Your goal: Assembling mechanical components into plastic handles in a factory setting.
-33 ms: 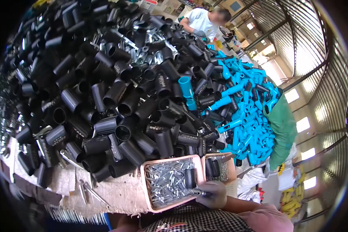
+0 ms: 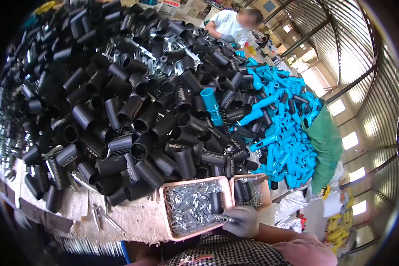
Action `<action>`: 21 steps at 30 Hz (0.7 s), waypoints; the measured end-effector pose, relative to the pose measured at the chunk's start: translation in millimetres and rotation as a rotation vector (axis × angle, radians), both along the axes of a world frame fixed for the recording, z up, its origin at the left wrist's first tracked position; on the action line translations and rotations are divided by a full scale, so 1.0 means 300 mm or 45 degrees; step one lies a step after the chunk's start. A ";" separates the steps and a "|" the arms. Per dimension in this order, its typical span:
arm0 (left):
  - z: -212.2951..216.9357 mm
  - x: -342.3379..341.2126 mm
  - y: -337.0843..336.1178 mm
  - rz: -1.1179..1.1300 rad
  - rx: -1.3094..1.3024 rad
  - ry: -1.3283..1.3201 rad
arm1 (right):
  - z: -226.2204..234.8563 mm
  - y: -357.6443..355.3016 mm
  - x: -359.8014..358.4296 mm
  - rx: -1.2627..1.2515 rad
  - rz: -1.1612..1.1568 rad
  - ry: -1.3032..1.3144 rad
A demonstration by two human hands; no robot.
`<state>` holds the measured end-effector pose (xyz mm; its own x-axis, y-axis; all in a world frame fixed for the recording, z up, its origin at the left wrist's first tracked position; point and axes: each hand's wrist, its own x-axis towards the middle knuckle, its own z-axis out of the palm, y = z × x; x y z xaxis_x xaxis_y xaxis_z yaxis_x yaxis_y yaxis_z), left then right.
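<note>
The person's right hand [image 2: 243,220], in a pale grey glove, lay at the near right corner of a pink tray [image 2: 164,208], its fingers [image 2: 233,217] curled close around a small bright metal piece [image 2: 221,217] that poked out to the left over the tray's contents. The grip was narrow, more a pinch than a fist. The left hand was nowhere in view, so I could not tell what it was doing. The tray was filled with a litter of short silvery metal pins [image 2: 188,206], and one black plastic sleeve [image 2: 216,202] stood among them just beside the gloved fingertips. A second, smaller pink tray [image 2: 264,188] sat touching the first on its right, with a few black sleeves standing in it. Both trays rested at the near edge of a table covered with a worn whitish cloth [image 2: 128,217], where a few loose metal rods [image 2: 103,216] lay. Beyond them rose a great heap of black tube pieces [image 2: 119,111], and to its right a smaller heap of bright blue plastic fittings [image 2: 283,133], one blue tube [image 2: 210,104] straying onto the black pile. A green sack [image 2: 326,150] hung past the blue heap. At the far end another person in a white shirt [image 2: 226,24] bent over the table, under a ribbed metal roof [image 2: 359,57] with bright window openings.
</note>
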<state>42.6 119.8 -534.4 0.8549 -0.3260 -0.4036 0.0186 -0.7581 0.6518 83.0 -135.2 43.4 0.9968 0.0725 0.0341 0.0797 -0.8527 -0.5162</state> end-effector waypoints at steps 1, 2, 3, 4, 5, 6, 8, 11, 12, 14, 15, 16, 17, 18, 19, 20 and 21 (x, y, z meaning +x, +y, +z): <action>0.032 0.030 -0.023 0.047 0.022 0.007 | 0.007 0.008 -0.004 0.026 -0.028 -0.022; 0.069 0.055 -0.052 0.100 0.048 0.016 | 0.000 0.001 -0.005 0.041 -0.001 -0.084; 0.109 0.066 -0.081 0.159 0.078 0.031 | -0.010 -0.002 -0.011 0.067 0.018 -0.184; 0.146 0.068 -0.098 0.224 0.115 0.047 | -0.005 0.007 -0.008 0.077 -0.001 -0.237; 0.183 0.060 -0.111 0.294 0.151 0.067 | -0.017 0.013 -0.018 0.077 -0.041 -0.270; 0.220 0.043 -0.112 0.364 0.186 0.086 | -0.024 0.010 -0.025 0.081 -0.025 -0.352; 0.278 0.005 -0.058 0.490 0.262 0.112 | -0.004 -0.008 -0.045 0.098 -0.086 -0.333; 0.495 -0.038 0.102 0.130 0.475 0.201 | -0.021 -0.032 -0.056 0.263 -0.115 -0.212; 0.578 -0.036 0.127 0.305 0.411 0.137 | -0.015 -0.052 -0.060 0.344 -0.115 -0.223; 0.761 -0.073 0.194 0.427 0.262 -0.057 | 0.001 -0.070 -0.075 0.480 -0.094 -0.234; 0.887 -0.082 0.190 0.545 0.214 -0.051 | 0.007 -0.090 -0.092 0.470 -0.084 -0.254; 1.023 -0.091 0.189 0.536 0.238 -0.091 | 0.015 -0.101 -0.110 0.478 -0.078 -0.322; 1.147 -0.106 0.184 0.527 0.260 -0.131 | 0.041 -0.112 -0.130 0.427 -0.024 -0.398; 1.258 -0.135 0.180 0.583 0.106 -0.264 | 0.063 -0.116 -0.154 0.494 -0.056 -0.316; 1.375 -0.141 0.159 0.578 0.091 -0.402 | 0.050 -0.127 -0.173 0.549 -0.043 -0.315; 1.486 -0.141 0.132 0.554 0.069 -0.625 | 0.040 -0.139 -0.184 0.601 -0.024 -0.320; 1.586 -0.136 0.100 0.528 0.044 -0.847 | 0.045 -0.149 -0.200 0.550 -0.002 -0.313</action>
<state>1.7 149.8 -58.5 0.9698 0.0760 0.2316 -0.0814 -0.7947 0.6015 23.1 -179.9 57.0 0.9555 -0.0016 0.2951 0.2426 -0.5655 -0.7883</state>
